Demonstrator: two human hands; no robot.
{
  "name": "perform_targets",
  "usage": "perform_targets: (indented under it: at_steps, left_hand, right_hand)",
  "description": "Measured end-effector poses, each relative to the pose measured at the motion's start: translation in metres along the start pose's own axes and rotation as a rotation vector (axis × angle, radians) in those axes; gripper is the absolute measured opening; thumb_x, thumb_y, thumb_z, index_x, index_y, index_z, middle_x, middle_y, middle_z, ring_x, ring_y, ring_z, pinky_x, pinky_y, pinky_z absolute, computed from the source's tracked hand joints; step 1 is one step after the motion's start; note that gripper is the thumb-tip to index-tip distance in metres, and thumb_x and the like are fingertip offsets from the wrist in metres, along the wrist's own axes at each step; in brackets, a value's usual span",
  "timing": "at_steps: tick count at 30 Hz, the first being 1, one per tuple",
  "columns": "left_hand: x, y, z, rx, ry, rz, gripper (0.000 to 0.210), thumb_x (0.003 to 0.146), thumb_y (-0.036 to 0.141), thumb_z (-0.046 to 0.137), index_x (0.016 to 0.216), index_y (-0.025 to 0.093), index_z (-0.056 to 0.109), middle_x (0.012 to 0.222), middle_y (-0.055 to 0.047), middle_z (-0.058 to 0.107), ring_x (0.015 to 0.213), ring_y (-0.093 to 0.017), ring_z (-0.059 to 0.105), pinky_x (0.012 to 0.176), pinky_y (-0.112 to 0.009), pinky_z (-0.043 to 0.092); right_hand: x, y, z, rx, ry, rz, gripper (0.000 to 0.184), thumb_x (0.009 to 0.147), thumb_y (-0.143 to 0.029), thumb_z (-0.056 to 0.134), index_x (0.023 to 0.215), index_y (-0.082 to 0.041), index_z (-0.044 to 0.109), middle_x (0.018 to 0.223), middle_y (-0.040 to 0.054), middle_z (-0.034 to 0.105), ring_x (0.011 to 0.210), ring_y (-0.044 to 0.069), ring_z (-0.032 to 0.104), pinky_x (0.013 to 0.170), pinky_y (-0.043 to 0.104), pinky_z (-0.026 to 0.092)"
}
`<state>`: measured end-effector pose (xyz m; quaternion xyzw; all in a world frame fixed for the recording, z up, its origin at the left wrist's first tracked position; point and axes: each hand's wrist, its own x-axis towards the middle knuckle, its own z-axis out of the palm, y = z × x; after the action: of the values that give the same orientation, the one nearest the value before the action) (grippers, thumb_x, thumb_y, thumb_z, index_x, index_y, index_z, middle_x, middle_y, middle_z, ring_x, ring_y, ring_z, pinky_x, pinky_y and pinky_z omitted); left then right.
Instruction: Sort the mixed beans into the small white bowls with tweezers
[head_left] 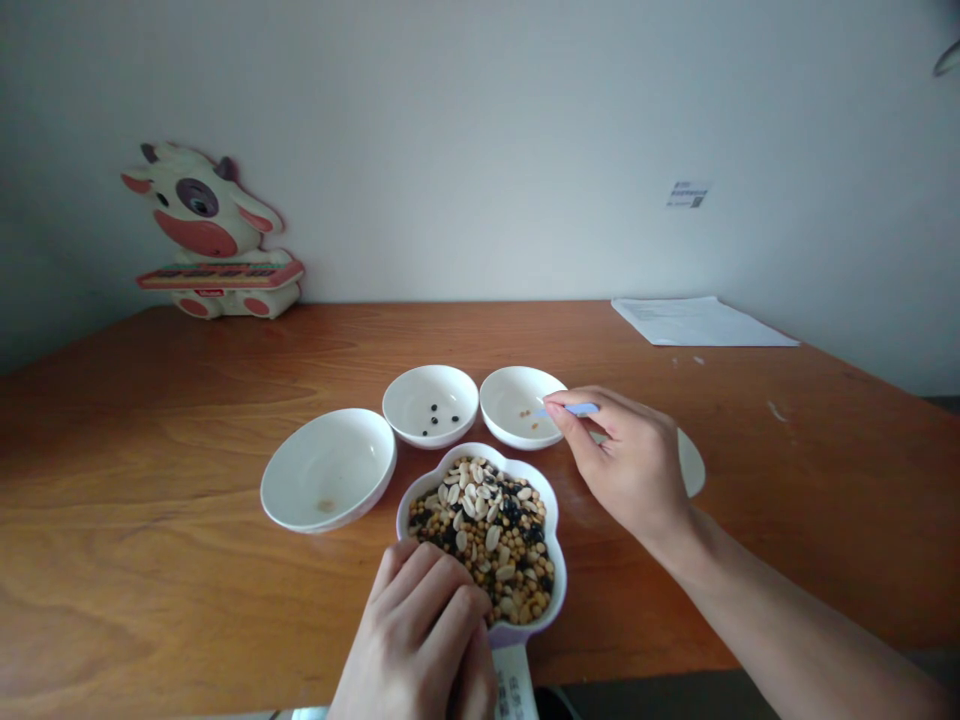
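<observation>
My right hand [626, 455] pinches light-blue tweezers [582, 408]; their tip reaches over the back right white bowl [502, 432]. A few small tan beans [525, 413] lie in that bowl. Whether the tip grips a bean is too small to tell. My left hand [431, 630] is closed at the near left rim of a flower-shaped bowl [556, 570], its fingertips partly hidden. Shelled peanuts [492, 538], yellow beans and black beans fill this bowl. Several black beans [434, 420] sit in the back middle white bowl [401, 415].
Another white bowl [289, 480] stands at left, with a brownish spot inside. A white dish [691, 465] is partly behind my right hand. Farther back are a cow-shaped toy keyboard [221, 275] and papers [705, 322]. A white labelled object [514, 685] shows at the table's front edge.
</observation>
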<state>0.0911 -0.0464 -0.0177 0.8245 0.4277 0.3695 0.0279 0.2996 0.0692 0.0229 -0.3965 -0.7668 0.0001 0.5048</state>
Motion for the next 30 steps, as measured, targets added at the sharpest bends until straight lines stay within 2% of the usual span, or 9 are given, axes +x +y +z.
perform_targets:
  at_steps: [4, 10, 30]
  left_hand:
    - [0.000, -0.001, -0.001, 0.003, -0.010, 0.001, 0.018, 0.081, 0.003, 0.048, 0.076, 0.019, 0.054, 0.071, -0.001, 0.055, 0.070, -0.013, 0.048, 0.069, -0.032, 0.041]
    - [0.000, -0.001, 0.002, -0.004, -0.001, 0.003, 0.018, 0.081, 0.002, 0.048, 0.076, 0.019, 0.053, 0.071, -0.001, 0.055, 0.071, -0.014, 0.048, 0.069, -0.031, 0.040]
    - [-0.005, -0.004, 0.007, 0.011, 0.026, 0.027, 0.018, 0.080, 0.003, 0.048, 0.074, 0.019, 0.053, 0.069, -0.001, 0.054, 0.068, -0.014, 0.047, 0.068, -0.032, 0.039]
  right_hand:
    - [-0.001, -0.010, -0.002, 0.133, -0.023, -0.046, 0.009, 0.090, -0.014, 0.062, 0.090, -0.018, 0.070, 0.086, 0.0049, 0.076, 0.077, 0.018, 0.071, 0.070, 0.029, 0.056]
    - [-0.010, -0.027, 0.005, 0.452, -0.301, -0.224, 0.009, 0.088, -0.007, 0.062, 0.092, -0.013, 0.068, 0.082, 0.0068, 0.075, 0.074, 0.016, 0.070, 0.068, 0.028, 0.057]
    - [-0.015, -0.027, 0.012, 0.465, -0.406, -0.207, 0.013, 0.091, -0.011, 0.060, 0.098, -0.015, 0.069, 0.087, 0.0070, 0.077, 0.078, 0.017, 0.072, 0.070, 0.028, 0.060]
